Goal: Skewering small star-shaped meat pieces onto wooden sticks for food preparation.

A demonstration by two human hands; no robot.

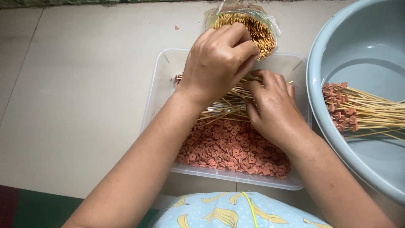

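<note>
Pale floor: left hand (217, 59) grip closed on clear skewer bag (249, 25), right hand (272, 105) grip pinching loose skewers (230, 105)

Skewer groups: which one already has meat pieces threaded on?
The skewers lying in the grey basin, at right: pink pieces sit on their tips. The bagged bundle is bare; those under the hands mostly look bare.

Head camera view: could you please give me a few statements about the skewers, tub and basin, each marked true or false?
1. The left hand reaches into the bag of bamboo skewers. True.
2. The clear plastic tub holds green beans. False: it holds small reddish-pink pieces.
3. The grey-blue basin holds skewers already loaded with pieces. True.
4. The right hand rests inside the basin. False: it is over the tub, touching loose skewers.
</note>
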